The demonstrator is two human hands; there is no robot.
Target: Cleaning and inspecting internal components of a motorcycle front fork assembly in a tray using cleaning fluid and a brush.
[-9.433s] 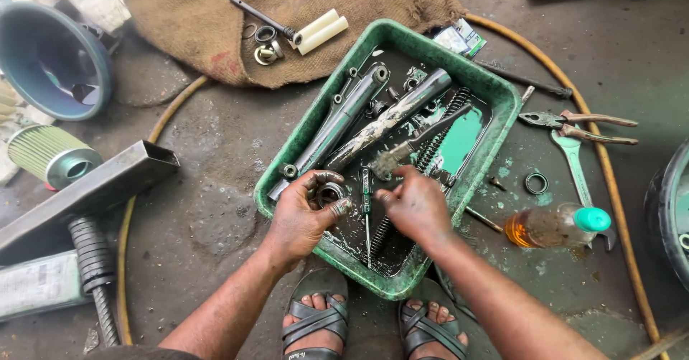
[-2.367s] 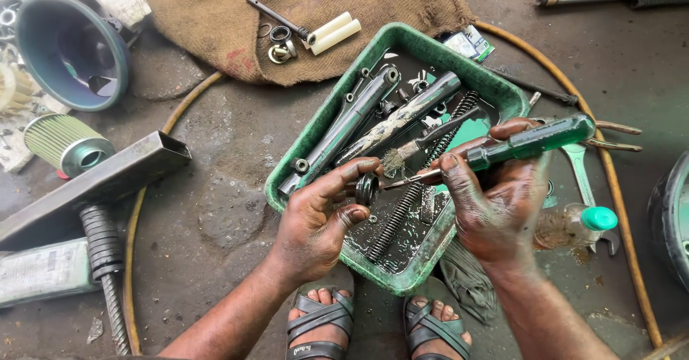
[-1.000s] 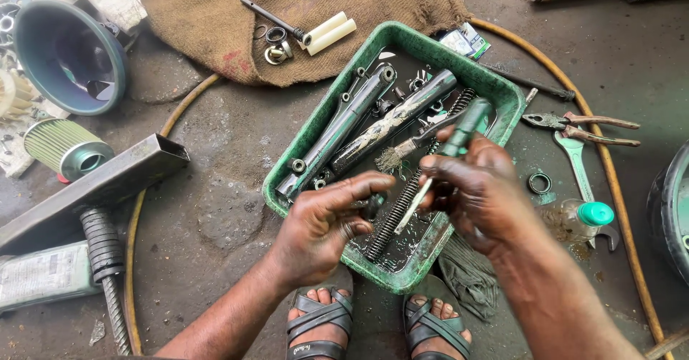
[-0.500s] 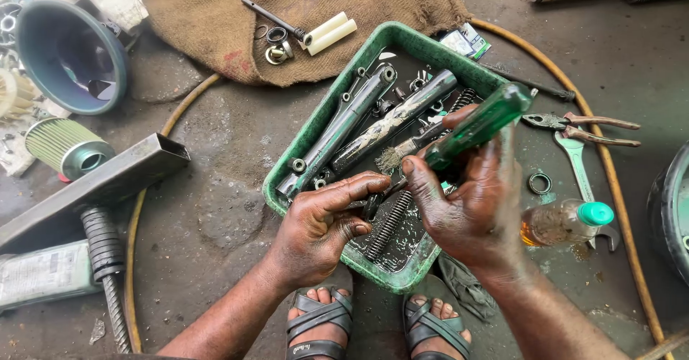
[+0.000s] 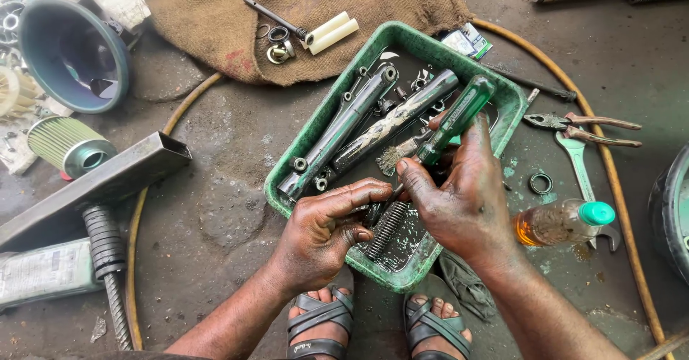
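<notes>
Gripping a green-handled screwdriver point(image 5: 452, 119), the right hand point(image 5: 459, 202) angles its tip down toward the left hand point(image 5: 323, 231). That hand pinches a small dark part over the near end of the green tray point(image 5: 502, 91), beside a coil spring point(image 5: 387, 229).

Repair workshop, floor-level – oily concrete floor point(image 5: 215, 209), green tray point(image 5: 502, 94) of greasy metal parts, pliers point(image 5: 581, 127), spanner point(image 5: 585, 166), air filter point(image 5: 68, 145), burlap sack point(image 5: 215, 22) – mechanic's workspace
</notes>
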